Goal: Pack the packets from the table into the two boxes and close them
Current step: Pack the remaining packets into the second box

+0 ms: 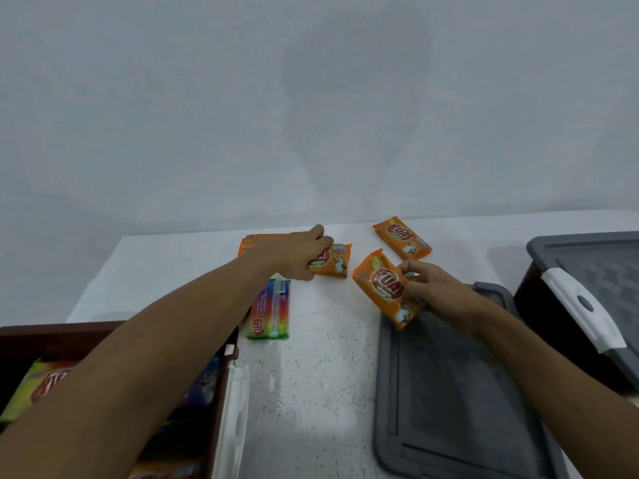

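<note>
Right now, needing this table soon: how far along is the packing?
Done: left box holds packets; right box has its lid on. In hand: left hand and right hand each grip an orange packet. Left: two orange packets, rainbow packet, loose lid.

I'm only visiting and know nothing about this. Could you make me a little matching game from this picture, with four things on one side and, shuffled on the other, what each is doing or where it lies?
Things:
1. left hand
2. right hand
3. rainbow packet
4. loose lid

States:
A. grey, flat on the table, beneath the right forearm
B. holds the raised orange packet
C. lies flat beside the left forearm
D. grips the flat orange packet on the table

Pairs: 1-D, 2-B, 3-C, 4-A.
</note>
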`<state>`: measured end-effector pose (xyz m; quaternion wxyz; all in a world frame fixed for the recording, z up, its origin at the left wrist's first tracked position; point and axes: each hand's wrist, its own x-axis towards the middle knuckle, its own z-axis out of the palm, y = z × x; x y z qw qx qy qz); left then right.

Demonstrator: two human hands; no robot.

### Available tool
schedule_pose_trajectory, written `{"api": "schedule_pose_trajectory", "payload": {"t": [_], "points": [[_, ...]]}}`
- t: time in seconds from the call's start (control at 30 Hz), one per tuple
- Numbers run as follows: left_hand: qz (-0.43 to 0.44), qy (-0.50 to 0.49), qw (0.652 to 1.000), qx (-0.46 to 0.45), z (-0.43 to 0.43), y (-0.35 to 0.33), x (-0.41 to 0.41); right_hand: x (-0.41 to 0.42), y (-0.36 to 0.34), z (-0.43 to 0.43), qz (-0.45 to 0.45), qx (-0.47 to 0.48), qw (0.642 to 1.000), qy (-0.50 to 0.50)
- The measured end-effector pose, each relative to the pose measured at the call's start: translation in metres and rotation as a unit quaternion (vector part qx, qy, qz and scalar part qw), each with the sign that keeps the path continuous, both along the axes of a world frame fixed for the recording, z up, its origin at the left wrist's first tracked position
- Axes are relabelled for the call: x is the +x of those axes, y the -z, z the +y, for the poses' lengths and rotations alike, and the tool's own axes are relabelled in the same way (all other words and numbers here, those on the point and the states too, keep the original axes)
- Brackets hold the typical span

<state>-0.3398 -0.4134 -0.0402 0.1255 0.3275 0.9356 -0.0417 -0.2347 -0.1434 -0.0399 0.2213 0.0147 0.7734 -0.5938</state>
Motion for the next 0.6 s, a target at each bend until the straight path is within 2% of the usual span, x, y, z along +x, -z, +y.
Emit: {"api": "schedule_pose_trajectory", "payload": {"t": [0.2,0.33,0.6], "points": [[0.112,0.007,0.992,0.063,-0.019,-0.033,0.023,0.011,-0.016,-0.025,0.004,-0.006,1.000,0.020],[0.168,-0.009,0.976,0.135,-0.048,-0.049,0.045,0.028,-0.027,-0.049,0.039,0.009,0.999,0.009],[0.144,-0.093,0.961,0.216,-0.109,-0.078,0.090,0.069,-0.050,-0.101,0.115,0.047,0.992,0.005]]}}
